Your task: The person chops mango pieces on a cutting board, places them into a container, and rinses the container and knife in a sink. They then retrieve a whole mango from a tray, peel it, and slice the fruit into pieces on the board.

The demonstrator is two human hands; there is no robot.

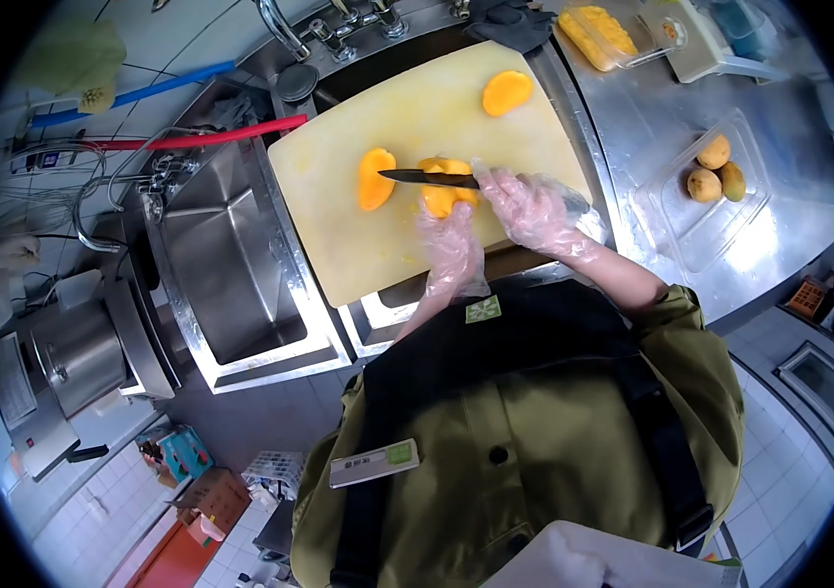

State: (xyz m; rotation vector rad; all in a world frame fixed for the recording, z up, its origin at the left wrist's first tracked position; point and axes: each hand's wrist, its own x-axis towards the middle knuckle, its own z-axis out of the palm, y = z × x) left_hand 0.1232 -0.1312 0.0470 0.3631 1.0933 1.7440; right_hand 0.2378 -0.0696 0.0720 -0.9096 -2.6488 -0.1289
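While my right hand (525, 208) is closed round the knife (425, 177), which points left across the middle mango piece (444, 203) on the cutting board (407, 108), my left hand (451, 247), the nearer one, grips that piece from its near side.

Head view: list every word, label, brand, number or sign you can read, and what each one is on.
No text here can be read.
Badge: a short row of dark characters, too small and blurred to read.
Green patch on the black apron: a pale emblem, no readable words.
Blue box and brown box: any print is too blurred to read.
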